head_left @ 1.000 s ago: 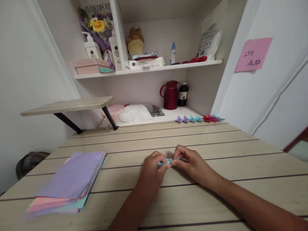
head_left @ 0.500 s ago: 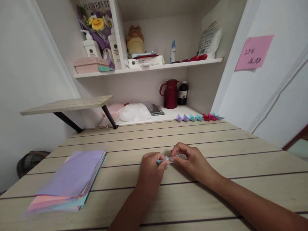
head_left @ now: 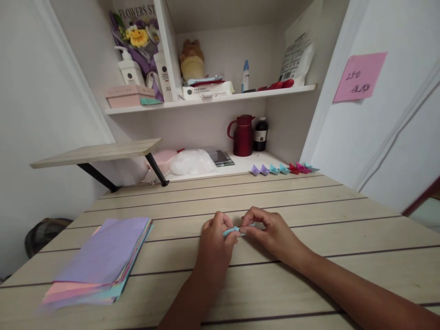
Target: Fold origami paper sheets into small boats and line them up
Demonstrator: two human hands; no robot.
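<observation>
A small piece of folded light-blue paper [head_left: 231, 231] is between my two hands, just over the wooden tabletop [head_left: 275, 284]. My left hand [head_left: 217, 240] has its thumb at the paper's near left side, with the index finger bent above it. On the other side, my right hand [head_left: 266, 227] pinches the paper between thumb and index finger. My fingers cover much of the paper, so its full shape is hidden. To the left lies a stack of coloured paper sheets [head_left: 106, 252], purple on top.
Several small folded paper boats [head_left: 274, 169] stand in a row along the back edge. A raised wooden shelf [head_left: 96, 152] is at the back left. Behind the table are a red jug [head_left: 243, 135] and a dark bottle [head_left: 261, 134]. A pink note [head_left: 360, 77] is on the right wall.
My left index finger has lifted and bent off the paper, showing more of its left end. My right hand keeps its pinch. The view has shifted slightly.
</observation>
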